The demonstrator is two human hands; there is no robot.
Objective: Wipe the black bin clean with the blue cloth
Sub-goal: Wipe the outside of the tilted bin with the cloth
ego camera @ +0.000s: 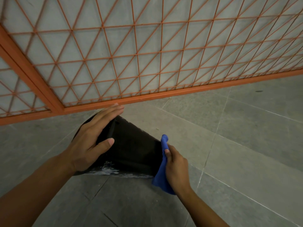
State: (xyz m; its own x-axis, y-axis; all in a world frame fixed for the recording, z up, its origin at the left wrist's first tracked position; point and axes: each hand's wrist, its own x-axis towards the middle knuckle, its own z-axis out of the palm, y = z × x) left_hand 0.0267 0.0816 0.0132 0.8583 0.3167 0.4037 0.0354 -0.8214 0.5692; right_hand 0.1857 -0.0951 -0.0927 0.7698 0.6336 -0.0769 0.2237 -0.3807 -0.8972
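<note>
Lying on its side on the grey tiled floor (246,128), the black bin (131,148) sits low in the centre of the head view, close to the foot of an orange metal grille (131,63) that stands before a pale wall. Left hand (91,141): laid flat over the bin's upper left part, fingers straight and together, reaching toward the grille's bottom rail, thumb spread across the dark surface; it presses rather than clasps. Right hand (176,164): fingers curled round the blue cloth (161,176), thumb pinching it from above, at the bin's right edge. Cloth: bunched, one end poking up above the thumb, the other hanging below the hand, its side touching the bin's edge (how firmly cannot be told). Bin surface: matt black, a slim dark strip running beneath the left fingers, and a whitish glossy streak along the lower edge. Floor: large grey tiles with pale joints; a small dark mark lies far right.
</note>
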